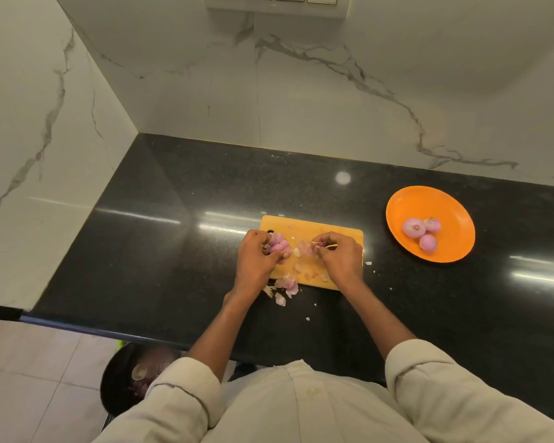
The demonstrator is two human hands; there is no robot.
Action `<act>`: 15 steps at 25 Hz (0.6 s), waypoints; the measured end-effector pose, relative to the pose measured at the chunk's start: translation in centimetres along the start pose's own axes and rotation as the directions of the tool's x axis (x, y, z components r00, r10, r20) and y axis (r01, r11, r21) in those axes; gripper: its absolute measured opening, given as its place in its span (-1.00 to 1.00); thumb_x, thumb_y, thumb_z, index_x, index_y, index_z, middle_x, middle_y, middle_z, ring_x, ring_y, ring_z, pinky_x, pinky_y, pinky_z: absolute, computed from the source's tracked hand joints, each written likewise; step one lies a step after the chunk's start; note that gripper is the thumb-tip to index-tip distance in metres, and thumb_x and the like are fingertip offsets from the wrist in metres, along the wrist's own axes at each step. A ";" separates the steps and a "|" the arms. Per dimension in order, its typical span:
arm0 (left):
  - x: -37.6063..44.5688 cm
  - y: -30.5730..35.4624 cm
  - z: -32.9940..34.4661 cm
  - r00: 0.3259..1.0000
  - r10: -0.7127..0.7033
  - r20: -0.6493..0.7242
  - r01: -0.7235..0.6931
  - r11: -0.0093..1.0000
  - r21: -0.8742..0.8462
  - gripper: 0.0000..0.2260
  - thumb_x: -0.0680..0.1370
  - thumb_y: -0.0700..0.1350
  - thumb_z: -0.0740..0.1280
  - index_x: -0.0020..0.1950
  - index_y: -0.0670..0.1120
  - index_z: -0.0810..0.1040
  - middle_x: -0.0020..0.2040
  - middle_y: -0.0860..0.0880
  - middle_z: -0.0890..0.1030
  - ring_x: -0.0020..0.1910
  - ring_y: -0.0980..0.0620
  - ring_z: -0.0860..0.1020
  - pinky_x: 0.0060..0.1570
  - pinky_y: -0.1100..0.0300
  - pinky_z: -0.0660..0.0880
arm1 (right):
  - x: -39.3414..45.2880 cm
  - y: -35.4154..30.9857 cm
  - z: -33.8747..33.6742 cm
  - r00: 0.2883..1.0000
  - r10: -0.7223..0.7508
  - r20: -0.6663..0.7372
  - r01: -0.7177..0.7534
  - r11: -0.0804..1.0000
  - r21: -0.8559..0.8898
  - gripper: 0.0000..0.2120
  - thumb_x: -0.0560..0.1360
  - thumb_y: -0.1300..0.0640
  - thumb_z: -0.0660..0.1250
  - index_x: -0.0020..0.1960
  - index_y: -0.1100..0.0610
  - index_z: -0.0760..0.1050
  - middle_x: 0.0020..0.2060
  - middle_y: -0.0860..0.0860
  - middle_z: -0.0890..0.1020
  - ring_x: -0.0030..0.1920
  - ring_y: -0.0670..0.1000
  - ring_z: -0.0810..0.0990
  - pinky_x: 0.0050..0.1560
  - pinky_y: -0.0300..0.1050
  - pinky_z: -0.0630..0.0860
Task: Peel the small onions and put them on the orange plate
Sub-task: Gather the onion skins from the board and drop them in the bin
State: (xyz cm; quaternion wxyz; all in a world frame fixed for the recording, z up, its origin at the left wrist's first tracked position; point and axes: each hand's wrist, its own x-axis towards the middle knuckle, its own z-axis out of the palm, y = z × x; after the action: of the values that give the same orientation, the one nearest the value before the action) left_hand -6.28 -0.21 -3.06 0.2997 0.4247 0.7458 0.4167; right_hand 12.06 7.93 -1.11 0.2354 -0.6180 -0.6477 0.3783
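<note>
**Peeling at the board's near edge**

My left hand (pixel 256 255) is gripping a small onion (pixel 277 243) over the cutting board (pixel 314 230) at frame centre; my right hand (pixel 338 255) is pinching its skin. Three peeled onions (pixel 414 227) are sitting on the orange plate (pixel 442 199), right, across open black counter (pixel 173 219).

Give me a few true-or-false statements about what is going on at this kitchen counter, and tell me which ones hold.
1. Three peeled onions lie on the orange plate. True.
2. The plate sits to the left of the cutting board. False: it sits to the board's right, apart from it.
3. The left hand holds an onion over the board. True.
4. The right hand rests flat and idle on the counter. False: its fingers pinch at something small over the board.
5. Onion skins lie at the board's near edge and on the counter. True.
6. The counter is white marble. False: it is black; the walls are marbled.
</note>
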 end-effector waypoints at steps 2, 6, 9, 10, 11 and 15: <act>0.0 0.5 0.3 0.999 -0.032 -0.034 0.033 0.999 0.020 -0.76 0.46 -0.10 0.65 0.00 -0.08 0.63 0.06 0.01 0.58 0.00 0.06 0.58 -0.08 0.22 0.57 | 0.1 -0.3 -0.2 1.000 -0.014 -0.025 0.013 1.000 -0.021 -0.87 0.53 0.21 0.54 0.05 0.05 0.76 -0.10 -0.11 0.70 -0.09 -0.16 0.61 -0.14 -0.44 0.40; -0.2 0.9 0.3 0.993 -0.012 -0.119 0.019 0.998 0.061 -0.90 0.61 -0.16 0.49 0.12 -0.10 0.71 0.06 0.04 0.62 0.00 0.07 0.62 -0.06 0.24 0.54 | 0.4 0.1 0.4 0.982 -0.153 0.114 0.173 0.967 -0.190 -0.70 0.55 0.21 0.50 0.28 0.08 0.68 0.16 0.00 0.67 0.14 0.01 0.62 0.14 -0.15 0.49; -0.8 1.1 0.6 0.992 0.013 -0.124 0.000 0.994 0.109 -0.90 0.62 -0.21 0.44 0.10 -0.12 0.74 -0.05 0.04 0.65 -0.11 0.11 0.59 -0.14 0.23 0.48 | -0.1 0.9 1.6 0.933 -0.259 0.250 0.333 0.887 -0.321 -0.65 0.55 0.20 0.49 0.33 0.06 0.66 0.20 -0.01 0.63 0.18 0.07 0.57 0.14 -0.10 0.50; -1.1 1.3 0.7 0.992 0.010 -0.127 0.003 0.995 0.104 -0.89 0.63 -0.20 0.44 0.11 -0.12 0.74 -0.07 0.04 0.66 -0.12 0.10 0.60 -0.17 0.26 0.45 | -0.2 1.1 1.9 0.926 -0.283 0.250 0.359 0.867 -0.346 -0.69 0.55 0.21 0.49 0.28 0.07 0.69 0.16 0.00 0.64 0.16 0.07 0.57 0.12 -0.09 0.53; -1.4 1.6 0.7 0.990 0.005 -0.139 0.007 0.996 0.087 -0.86 0.64 -0.19 0.43 0.15 -0.10 0.75 -0.08 0.04 0.68 -0.12 0.08 0.62 -0.18 0.27 0.47 | -0.2 1.3 2.1 0.933 -0.282 0.222 0.346 0.872 -0.346 -0.74 0.55 0.23 0.50 0.22 0.08 0.72 0.13 0.00 0.66 0.14 0.07 0.59 0.11 -0.10 0.55; -2.2 2.8 1.0 0.988 0.007 -0.154 -0.008 1.000 -0.007 -0.81 0.64 -0.18 0.44 0.23 -0.02 0.74 -0.06 0.09 0.75 -0.08 0.08 0.71 -0.04 0.01 0.69 | 0.2 0.5 0.6 0.999 -0.022 0.032 0.020 0.998 0.052 -0.82 0.51 0.30 0.52 0.06 0.09 0.78 0.01 -0.02 0.77 0.08 0.00 0.70 0.14 -0.14 0.59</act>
State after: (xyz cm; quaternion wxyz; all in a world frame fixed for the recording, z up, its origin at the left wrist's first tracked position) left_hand -3.38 -0.98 -0.90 0.2414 0.3929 0.7636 0.4520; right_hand 11.88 7.95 -1.84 0.2445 -0.5985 -0.6482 0.4024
